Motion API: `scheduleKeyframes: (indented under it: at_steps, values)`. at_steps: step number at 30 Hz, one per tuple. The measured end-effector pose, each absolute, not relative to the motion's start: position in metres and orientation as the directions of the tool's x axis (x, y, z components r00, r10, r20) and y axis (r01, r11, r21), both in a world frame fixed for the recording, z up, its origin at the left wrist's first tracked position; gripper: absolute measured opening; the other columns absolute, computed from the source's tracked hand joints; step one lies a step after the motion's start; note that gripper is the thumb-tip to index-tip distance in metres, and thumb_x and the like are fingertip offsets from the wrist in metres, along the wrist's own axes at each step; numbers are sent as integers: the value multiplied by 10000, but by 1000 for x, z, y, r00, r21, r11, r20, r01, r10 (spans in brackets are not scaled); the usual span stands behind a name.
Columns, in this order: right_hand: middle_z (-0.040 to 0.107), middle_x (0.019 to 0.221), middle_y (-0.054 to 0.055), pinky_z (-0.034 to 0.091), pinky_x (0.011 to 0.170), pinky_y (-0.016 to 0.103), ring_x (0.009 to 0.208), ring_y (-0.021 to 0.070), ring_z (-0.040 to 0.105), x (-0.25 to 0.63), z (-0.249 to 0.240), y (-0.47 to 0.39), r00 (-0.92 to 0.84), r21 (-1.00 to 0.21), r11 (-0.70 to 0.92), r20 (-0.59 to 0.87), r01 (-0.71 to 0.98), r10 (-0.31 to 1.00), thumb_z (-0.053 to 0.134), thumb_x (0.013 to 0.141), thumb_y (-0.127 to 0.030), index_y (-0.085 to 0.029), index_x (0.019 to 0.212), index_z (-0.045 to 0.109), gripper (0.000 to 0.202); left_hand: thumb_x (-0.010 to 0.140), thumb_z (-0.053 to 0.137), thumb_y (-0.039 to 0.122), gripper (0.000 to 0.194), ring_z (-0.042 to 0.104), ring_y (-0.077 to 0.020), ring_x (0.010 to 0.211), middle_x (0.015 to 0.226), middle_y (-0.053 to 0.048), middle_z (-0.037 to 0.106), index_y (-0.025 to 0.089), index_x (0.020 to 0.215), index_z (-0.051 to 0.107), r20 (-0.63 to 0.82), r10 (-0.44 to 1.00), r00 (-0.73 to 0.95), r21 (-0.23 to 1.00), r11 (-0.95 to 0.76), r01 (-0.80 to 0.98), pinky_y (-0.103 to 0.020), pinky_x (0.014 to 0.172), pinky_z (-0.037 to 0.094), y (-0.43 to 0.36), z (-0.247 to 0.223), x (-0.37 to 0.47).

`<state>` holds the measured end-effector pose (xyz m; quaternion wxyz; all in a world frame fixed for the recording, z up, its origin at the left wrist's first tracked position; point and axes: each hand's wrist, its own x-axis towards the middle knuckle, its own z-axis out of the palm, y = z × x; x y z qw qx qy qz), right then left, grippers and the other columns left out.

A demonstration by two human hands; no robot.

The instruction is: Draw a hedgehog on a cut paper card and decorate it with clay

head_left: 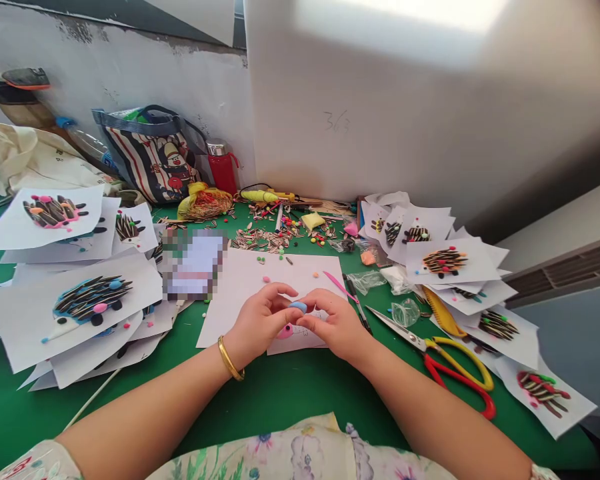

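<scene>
Between the fingertips of both hands is a small lump of light blue modelling clay (298, 307). My left hand (265, 313), with a gold bangle (230, 359) at the wrist, pinches it from the left. From the right, the fingers of my right hand (333, 323) close on the same lump. Under the hands lies white paper (230, 293), with a pink clay shape (285, 331) and some writing partly hidden by them. Small green and pink clay balls sit on the sheet's upper part, beside a sunflower seed (289, 261).
Stacks of paper with seed hedgehogs stand left (25, 313) and right (450, 260). Scissors (430, 347), a pen (359, 307) and a pink clay tool (337, 285) lie right of the paper. Behind are loose seeds (260, 239), a phone (197, 263), a bag (150, 153) and a red bottle (223, 170).
</scene>
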<state>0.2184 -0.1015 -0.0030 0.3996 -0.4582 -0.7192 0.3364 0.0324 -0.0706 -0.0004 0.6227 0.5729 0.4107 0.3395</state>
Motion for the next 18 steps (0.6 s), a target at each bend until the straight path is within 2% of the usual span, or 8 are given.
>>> scheduleKeyframes:
  at_steps: [3, 5, 8, 10, 14, 18]
  values:
    - [705, 851, 8, 478, 797, 339, 834, 175, 627, 220, -2, -100, -256, -825, 383, 297, 415, 920, 628, 933, -315, -242, 890, 707, 115, 847, 615, 523, 515, 700, -194, 739, 814, -53, 737, 177, 1226, 577, -82, 887, 453, 996, 58, 68, -300, 632, 554, -70, -2, 31]
    - [701, 831, 12, 475, 772, 333, 814, 174, 621, 221, -3, -99, -248, -789, 404, 323, 462, 913, 619, 937, -309, -232, 890, 702, 123, 880, 573, 509, 483, 696, -191, 779, 889, -67, 736, 191, 1240, 617, -24, 891, 453, 992, -33, 119, -312, 673, 561, -69, -4, 29]
    - [684, 778, 18, 467, 716, 324, 759, 175, 607, 222, -7, -99, -252, -720, 429, 348, 545, 903, 626, 931, -364, -214, 842, 691, 186, 820, 669, 414, 320, 669, -181, 809, 929, -69, 717, 200, 1047, 741, 110, 894, 435, 959, -211, 191, -310, 734, 553, -66, -6, 29]
    - [682, 763, 19, 469, 705, 327, 743, 177, 609, 221, -8, -99, -273, -682, 456, 366, 571, 890, 645, 912, -428, -212, 824, 689, 238, 785, 707, 370, 224, 655, -178, 792, 880, -60, 711, 196, 913, 767, 144, 893, 427, 944, -254, 211, -302, 730, 541, -65, -5, 29]
    - [732, 909, 41, 507, 796, 356, 865, 211, 654, 220, -5, -102, -283, -694, 445, 343, 566, 896, 721, 831, -510, -227, 1007, 709, 333, 803, 700, 369, 194, 660, -182, 778, 820, -52, 734, 183, 832, 744, 108, 925, 364, 966, -185, 183, -300, 736, 531, -65, -2, 30]
    - [739, 1141, 43, 509, 928, 385, 1055, 227, 670, 218, -2, -102, -304, -727, 417, 292, 546, 907, 633, 927, -379, -274, 1214, 672, 308, 823, 699, 374, 204, 657, -185, 793, 841, -64, 731, 185, 867, 763, 166, 904, 394, 964, -233, 130, -307, 752, 531, -66, -1, 30]
